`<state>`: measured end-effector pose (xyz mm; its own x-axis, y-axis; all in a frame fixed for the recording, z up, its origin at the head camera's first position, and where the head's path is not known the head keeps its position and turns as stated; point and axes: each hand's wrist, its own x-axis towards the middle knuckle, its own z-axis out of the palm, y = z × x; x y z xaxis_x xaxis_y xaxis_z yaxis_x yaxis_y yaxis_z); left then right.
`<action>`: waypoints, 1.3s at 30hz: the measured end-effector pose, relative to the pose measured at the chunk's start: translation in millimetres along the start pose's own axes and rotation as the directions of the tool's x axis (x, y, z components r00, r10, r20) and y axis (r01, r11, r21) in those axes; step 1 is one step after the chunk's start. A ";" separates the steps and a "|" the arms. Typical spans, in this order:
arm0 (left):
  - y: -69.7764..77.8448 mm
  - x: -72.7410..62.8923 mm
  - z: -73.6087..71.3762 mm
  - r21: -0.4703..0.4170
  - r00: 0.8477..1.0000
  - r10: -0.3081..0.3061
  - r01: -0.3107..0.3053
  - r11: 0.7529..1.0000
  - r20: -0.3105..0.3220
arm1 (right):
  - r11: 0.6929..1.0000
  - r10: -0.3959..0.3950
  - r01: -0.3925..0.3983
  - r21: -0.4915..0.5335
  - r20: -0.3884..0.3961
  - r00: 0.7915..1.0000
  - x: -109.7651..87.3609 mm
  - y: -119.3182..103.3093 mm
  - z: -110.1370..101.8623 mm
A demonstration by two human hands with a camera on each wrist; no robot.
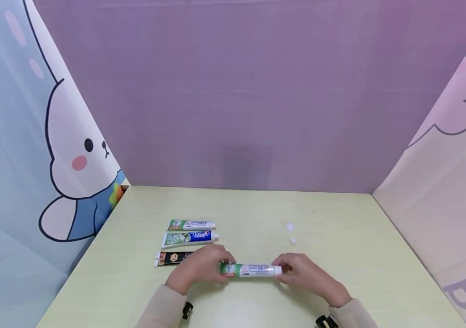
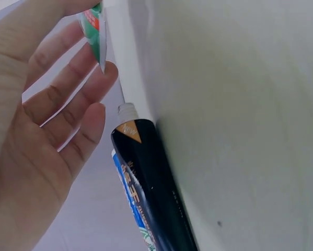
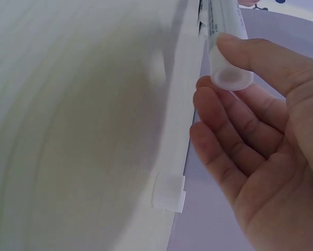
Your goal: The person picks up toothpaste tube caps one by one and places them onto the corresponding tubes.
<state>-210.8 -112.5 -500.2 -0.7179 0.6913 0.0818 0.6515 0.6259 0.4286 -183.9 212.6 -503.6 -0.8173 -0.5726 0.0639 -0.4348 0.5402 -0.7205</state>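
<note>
A green-and-white toothpaste tube is held level, just above the table, between both hands. My left hand pinches its flat tail end; in the left wrist view the other fingers are spread. My right hand pinches the other end, with thumb and fingers on the white cap. Left of the held tube lie a black toothpaste tube, partly covered by my left hand in the head view, a blue-and-green tube, and another green-and-white tube. The black tube's threaded nozzle is bare.
Two small white caps, one farther back and one nearer, lie on the pale table beyond my right hand. A purple cloth stands along the back edge, with printed cloths at the sides.
</note>
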 end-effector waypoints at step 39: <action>8.1 -2.7 -8.3 0.026 0.996 -0.082 0.081 0.996 0.020 | 0.995 -0.028 0.030 -0.099 0.015 0.999 0.7 -3.3 -4.0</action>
<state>-205.7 -112.3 -489.5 -0.7638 0.6448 0.0282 0.5971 0.6893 0.4103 -184.5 212.9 -498.4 -0.7988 -0.5970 0.0736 -0.4940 0.5813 -0.6466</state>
